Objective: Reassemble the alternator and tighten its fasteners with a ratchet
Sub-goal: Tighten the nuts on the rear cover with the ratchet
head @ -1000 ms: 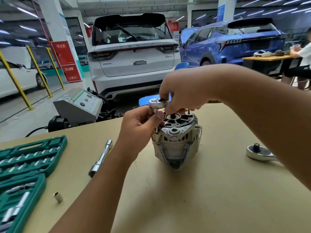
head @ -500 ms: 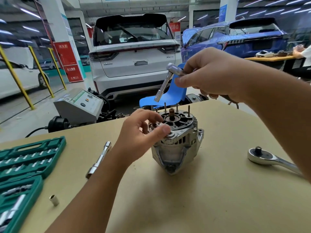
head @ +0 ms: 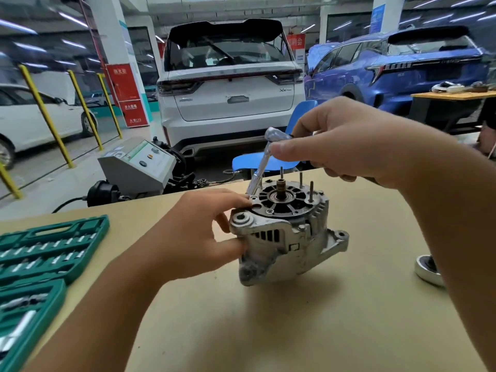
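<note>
1. Since half a second ago, the right hand (head: 357, 146) has brought the ratchet (head: 261, 163) down, so its lower end now sits at the far left rim of the alternator (head: 288, 234); before, it hung clear above. A second ago it lay flat on the top face. The alternator's near side has also turned.

2. The right hand's fingers (head: 281, 150) are curled round the upper part of the ratchet, thumb pressed against it; the tool slants down and to the left. Its tip is blurred, so whether it is seated on a fastener cannot be told.

3. The left hand (head: 198, 232) holds the alternator on its left side, fingers at the upper rim and thumb against the housing below, steadying it.

4. The alternator stands upright on the desk (head: 295, 331), near its middle, black end plate up, with the shaft and several bare studs sticking up.

5. Progress, as a judgement: the housing halves look joined, but the studs carry no visible nuts and no rear cover is on. Tightening seems at an early to middle stage, with most fasteners left to do.

6. A second ratchet head (head: 428, 268) lies on the desk to the right, partly hidden by the right forearm. The green socket case (head: 51, 251) lies open at the left.
</note>
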Motion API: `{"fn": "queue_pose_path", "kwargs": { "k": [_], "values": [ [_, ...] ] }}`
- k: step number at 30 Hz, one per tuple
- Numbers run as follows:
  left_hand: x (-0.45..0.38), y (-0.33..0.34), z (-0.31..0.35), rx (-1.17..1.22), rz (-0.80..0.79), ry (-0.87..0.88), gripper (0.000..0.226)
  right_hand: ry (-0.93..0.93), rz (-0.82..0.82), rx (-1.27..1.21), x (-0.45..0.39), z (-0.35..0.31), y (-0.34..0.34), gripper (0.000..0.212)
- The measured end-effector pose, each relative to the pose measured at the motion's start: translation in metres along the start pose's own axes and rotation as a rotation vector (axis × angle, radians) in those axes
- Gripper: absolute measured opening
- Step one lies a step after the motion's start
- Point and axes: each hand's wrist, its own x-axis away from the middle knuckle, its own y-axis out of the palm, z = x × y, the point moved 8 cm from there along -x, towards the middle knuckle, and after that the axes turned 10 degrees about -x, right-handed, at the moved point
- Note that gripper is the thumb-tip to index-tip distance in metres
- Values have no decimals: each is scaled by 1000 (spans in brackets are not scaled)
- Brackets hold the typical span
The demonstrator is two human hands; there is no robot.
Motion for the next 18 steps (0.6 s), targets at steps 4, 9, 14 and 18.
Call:
{"fn": "queue_pose_path", "kwargs": {
  "k": [4, 9, 14, 18],
  "values": [
    [1, 8, 4, 103, -118, -5, 68, -31, -169, 180, -2, -15, 10, 44],
    [-4, 14, -3, 16, 116, -38, 41, -75, -230, 332, -8, -21, 16, 55],
    [-2, 12, -13, 31, 139, -73, 45, -75, -213, 387, -12, -16, 15, 46],
    [-3, 14, -15, 85, 128, -97, 43, -79, -262, 412, -8, -18, 16, 68]
  ]
}}
